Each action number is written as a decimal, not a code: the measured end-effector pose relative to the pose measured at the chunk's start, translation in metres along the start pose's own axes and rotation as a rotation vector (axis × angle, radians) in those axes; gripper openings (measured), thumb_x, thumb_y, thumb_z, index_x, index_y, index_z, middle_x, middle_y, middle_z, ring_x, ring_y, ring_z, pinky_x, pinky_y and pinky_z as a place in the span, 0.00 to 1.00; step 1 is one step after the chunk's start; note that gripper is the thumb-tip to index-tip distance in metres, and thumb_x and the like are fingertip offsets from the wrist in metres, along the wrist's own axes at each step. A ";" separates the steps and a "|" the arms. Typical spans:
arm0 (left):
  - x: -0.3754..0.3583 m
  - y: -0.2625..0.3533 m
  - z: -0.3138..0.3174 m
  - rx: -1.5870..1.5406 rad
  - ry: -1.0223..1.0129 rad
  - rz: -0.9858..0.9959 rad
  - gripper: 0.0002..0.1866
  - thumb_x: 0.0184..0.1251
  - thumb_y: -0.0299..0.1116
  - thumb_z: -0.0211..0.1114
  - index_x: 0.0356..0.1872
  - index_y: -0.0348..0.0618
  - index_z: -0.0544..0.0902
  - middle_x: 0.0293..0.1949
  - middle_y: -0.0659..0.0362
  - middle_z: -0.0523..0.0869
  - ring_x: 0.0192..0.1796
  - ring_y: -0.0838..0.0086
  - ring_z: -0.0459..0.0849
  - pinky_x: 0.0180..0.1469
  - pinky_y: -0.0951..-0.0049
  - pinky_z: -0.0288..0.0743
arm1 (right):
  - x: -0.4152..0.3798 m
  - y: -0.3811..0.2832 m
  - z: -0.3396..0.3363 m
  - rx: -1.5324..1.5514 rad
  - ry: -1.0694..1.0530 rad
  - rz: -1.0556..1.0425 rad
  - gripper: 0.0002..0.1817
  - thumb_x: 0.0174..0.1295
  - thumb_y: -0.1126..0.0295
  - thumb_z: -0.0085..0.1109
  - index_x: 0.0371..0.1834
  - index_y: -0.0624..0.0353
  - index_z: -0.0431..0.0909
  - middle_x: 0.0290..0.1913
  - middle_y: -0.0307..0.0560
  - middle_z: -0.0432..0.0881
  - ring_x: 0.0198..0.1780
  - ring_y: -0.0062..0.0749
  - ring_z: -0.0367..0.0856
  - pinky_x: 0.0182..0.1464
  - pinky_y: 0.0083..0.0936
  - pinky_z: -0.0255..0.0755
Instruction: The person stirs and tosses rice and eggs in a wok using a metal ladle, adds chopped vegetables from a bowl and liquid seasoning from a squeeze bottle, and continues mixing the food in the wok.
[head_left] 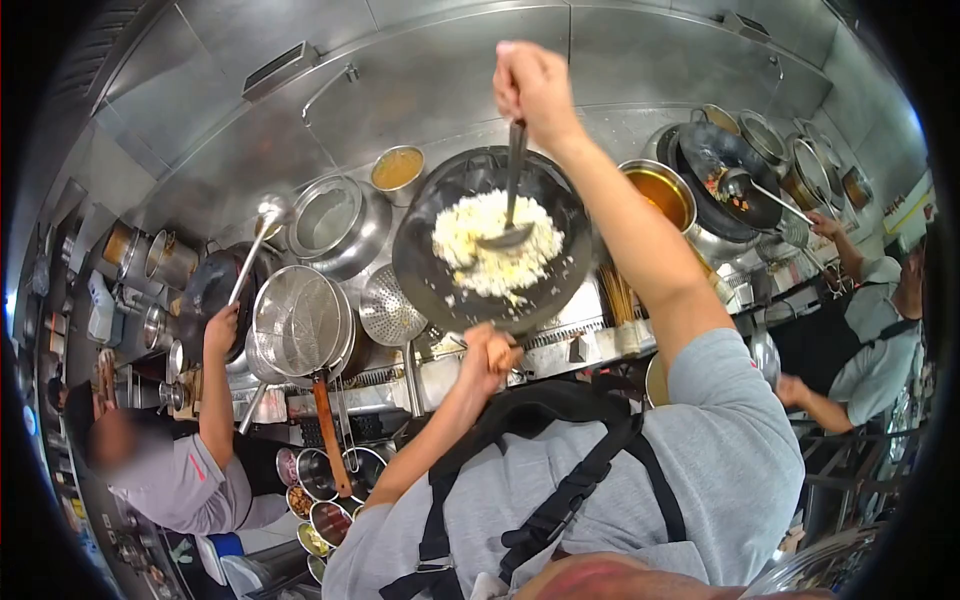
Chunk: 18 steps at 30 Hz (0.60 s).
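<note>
My right hand [537,88] is raised above the far side of a large dark wok [420,275], closed around the upper handle of a ladle [514,170]. The ladle points down, its dark bowl resting in a heap of white rice [475,220] with yellow bits, which look like egg. Loose grains cling to the wok's near wall. At the near rim, my left hand [487,357] is closed on the wok's handle, which the fingers mostly hide.
Left of the wok are a perforated skimmer [392,308], a wire strainer [297,320] and a steel pot [340,225]. A pot of amber liquid [660,195] stands to the right. Co-workers with ladles work at a left wok [205,290] and a right wok [715,150].
</note>
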<state>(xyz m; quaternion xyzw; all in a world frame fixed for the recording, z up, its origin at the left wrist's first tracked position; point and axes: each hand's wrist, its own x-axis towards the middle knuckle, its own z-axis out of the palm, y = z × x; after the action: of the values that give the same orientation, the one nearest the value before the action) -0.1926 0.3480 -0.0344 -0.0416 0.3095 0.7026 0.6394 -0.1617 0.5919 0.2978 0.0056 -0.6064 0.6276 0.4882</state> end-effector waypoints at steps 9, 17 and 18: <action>0.026 0.000 -0.042 0.152 -0.050 0.022 0.20 0.69 0.49 0.57 0.37 0.39 0.78 0.29 0.54 0.81 0.29 0.64 0.83 0.28 0.64 0.79 | -0.003 0.054 -0.015 -0.057 0.022 0.033 0.18 0.68 0.66 0.54 0.19 0.58 0.68 0.14 0.37 0.69 0.14 0.18 0.66 0.16 0.19 0.60; 0.013 -0.004 -0.050 0.058 -0.080 0.003 0.16 0.68 0.44 0.56 0.38 0.38 0.77 0.30 0.54 0.81 0.29 0.65 0.81 0.36 0.66 0.80 | 0.009 -0.054 0.032 -0.014 0.002 -0.002 0.18 0.66 0.65 0.55 0.18 0.54 0.67 0.14 0.33 0.67 0.13 0.15 0.64 0.14 0.16 0.55; 0.032 0.020 -0.021 0.090 -0.142 -0.021 0.15 0.67 0.45 0.57 0.35 0.43 0.76 0.30 0.56 0.81 0.29 0.65 0.80 0.34 0.66 0.78 | 0.001 -0.033 0.039 -0.034 0.075 0.053 0.18 0.66 0.64 0.56 0.18 0.54 0.68 0.14 0.31 0.67 0.13 0.13 0.64 0.13 0.16 0.53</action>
<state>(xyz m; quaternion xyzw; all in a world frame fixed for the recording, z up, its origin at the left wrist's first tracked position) -0.2235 0.3663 -0.0584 0.0337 0.2940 0.6825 0.6683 -0.1647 0.5559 0.3339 -0.0423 -0.5984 0.6296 0.4937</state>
